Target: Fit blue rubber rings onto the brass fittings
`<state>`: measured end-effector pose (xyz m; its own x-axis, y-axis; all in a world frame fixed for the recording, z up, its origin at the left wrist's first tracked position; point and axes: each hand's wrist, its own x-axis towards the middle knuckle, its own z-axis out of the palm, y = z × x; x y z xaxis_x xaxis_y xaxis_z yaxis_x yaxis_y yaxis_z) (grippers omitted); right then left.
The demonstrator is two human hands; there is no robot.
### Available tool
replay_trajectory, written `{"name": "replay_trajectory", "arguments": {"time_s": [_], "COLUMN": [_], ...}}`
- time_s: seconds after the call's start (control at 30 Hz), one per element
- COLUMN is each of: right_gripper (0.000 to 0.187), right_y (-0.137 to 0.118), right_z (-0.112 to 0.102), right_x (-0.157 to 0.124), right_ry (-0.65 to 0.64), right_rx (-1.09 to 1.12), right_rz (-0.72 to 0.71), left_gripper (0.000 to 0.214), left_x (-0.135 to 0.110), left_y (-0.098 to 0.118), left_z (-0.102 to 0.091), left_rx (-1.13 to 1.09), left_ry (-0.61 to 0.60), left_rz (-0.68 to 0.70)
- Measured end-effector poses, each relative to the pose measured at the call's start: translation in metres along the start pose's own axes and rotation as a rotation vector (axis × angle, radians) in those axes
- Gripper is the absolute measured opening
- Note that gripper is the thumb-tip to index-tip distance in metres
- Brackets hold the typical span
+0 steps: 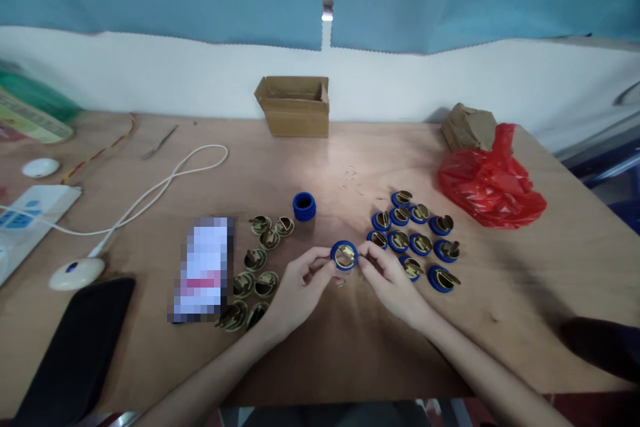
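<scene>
both hands, left hand (300, 280) and right hand (387, 280), are pinched together on one blue ring (344, 255) with a brass insert, held just below the stack of blue rings (304, 206). judged step: seating the brass in the ring. bare brass pieces (257, 267) lie left of the stack, finished ones (415, 240) to its right; next move likely calls for firm, even pressing.

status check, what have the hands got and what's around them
Left hand and right hand both pinch one blue ring with brass insert. Bare brass parts to the left, finished blue pieces to the right. Nothing between the hands.
</scene>
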<state>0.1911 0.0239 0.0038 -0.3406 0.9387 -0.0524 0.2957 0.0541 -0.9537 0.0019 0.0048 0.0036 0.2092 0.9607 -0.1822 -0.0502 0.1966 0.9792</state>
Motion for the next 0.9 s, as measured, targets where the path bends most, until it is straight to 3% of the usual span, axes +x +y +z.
{"name": "replay_trajectory", "arguments": {"time_s": [0.27,0.5,0.73,0.9], "right_gripper": [0.018,0.022,0.009,0.026], "right_y": [-0.0082,-0.0046,-0.0058,-0.0032], "right_z": [-0.0017,-0.0011,-0.0002,-0.0011], "right_x": [0.0008,-0.0008,-0.0064,-0.0075], "right_ry": [-0.004,0.012,0.087,-0.034], "right_rx": [0.065,-0.059,-0.345,-0.455], "right_rz": [-0.032,-0.099,-0.356,-0.456], "left_gripper": [0.025,0.026,0.035,0.036], "left_x": [0.0005,-0.0012,0.0022,0.0017], "left_y": [0.0023,-0.0014,-0.0009,-0.0009], "left_z": [-0.0027,0.0001,-0.0019,-0.0014], "left_rx": [0.074,0.048,0.003,-0.008], "left_ry": [0.024,-0.006,0.067,0.091], "left_rz": [0.013,0.037,-0.001,0.014]}}
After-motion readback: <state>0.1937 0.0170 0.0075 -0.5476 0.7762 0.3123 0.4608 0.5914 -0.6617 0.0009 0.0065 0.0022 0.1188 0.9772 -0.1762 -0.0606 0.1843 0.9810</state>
